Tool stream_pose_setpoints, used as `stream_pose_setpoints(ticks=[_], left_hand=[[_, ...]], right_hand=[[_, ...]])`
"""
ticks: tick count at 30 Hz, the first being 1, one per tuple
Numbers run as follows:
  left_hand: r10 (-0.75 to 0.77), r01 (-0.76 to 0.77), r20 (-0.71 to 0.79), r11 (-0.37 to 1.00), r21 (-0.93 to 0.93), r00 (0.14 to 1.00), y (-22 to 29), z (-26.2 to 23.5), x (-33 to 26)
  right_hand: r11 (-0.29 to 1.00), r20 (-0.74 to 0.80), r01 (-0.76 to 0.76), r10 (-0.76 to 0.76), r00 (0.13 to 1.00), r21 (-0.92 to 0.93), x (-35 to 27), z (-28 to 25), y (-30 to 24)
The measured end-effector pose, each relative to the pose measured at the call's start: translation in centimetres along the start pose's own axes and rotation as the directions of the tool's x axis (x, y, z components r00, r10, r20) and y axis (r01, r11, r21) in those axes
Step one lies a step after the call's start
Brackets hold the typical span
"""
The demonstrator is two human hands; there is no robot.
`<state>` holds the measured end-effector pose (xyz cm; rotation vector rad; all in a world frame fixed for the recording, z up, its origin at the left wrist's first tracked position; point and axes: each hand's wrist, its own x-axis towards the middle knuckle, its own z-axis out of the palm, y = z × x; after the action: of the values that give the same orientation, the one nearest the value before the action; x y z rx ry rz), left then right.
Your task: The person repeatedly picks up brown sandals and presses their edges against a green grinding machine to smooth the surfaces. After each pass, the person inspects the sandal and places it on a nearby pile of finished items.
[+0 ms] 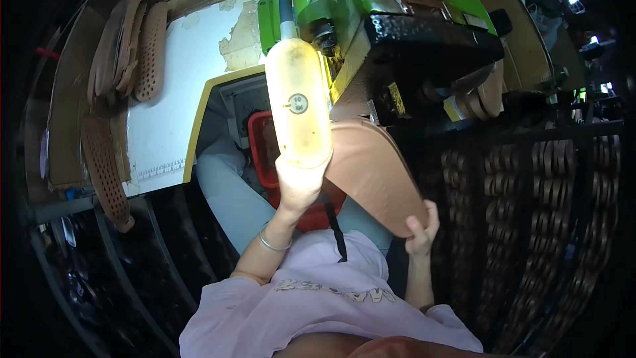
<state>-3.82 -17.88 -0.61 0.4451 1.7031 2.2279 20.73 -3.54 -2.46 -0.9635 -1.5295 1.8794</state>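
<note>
A smooth brown shoe sole (377, 176) slants from under the machine's edge down toward my lap. My right hand (421, 231) grips its near, narrower end, with fingers and thumb at the tip. My left hand (299, 189), with a bracelet at the wrist, is raised beside the sole's left edge. A lit, yellowish oblong lamp (299, 93) hides the left hand's fingers, so its hold does not show. The sole's far end lies close to the green and black machine (430, 43).
At left, a white worktop (179, 59) with a yellow edge bears several perforated brown soles (152, 53). Another perforated sole (106, 172) hangs over its side. Below sits a red container (263, 149). Racks of stacked soles (503, 192) stand at right; a cardboard box (510, 16) is behind the machine.
</note>
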Motion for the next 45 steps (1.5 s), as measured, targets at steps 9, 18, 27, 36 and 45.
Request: stream_pose_setpoints(ticks=[9, 18, 27, 36, 45], left_hand=[[0.041, -0.042, 0.038, 0.998, 0.039, 0.998, 2.0, -1.9, 0.8], [-0.107, 0.106, -0.009, 0.994, -0.004, 0.994, 4.4, -6.0, 0.3], [-0.199, 0.193, -0.108, 0.979, -0.062, 0.974, 4.9, -13.8, -1.7], [-0.323, 0.289, 0.037, 0.886, 0.362, 0.946, 6.0, -16.2, -2.2], [0.197, -0.340, 0.304, 0.764, 0.548, 0.932, 6.1, -3.7, 4.3]], right_hand=[[0.969, -0.009, 0.245, -0.245, 0.969, -0.013, 10.3, 2.3, -5.6], [0.984, 0.242, 0.148, -0.167, 0.956, 0.095, 14.5, 8.0, -7.1], [0.986, 0.407, 0.131, -0.160, 0.899, 0.098, 11.5, 13.8, -5.9], [0.955, 0.455, 0.295, -0.247, 0.856, -0.036, 9.7, 16.5, -5.2], [0.943, 0.218, 0.330, -0.330, 0.919, 0.037, 12.8, 10.9, -6.5]])
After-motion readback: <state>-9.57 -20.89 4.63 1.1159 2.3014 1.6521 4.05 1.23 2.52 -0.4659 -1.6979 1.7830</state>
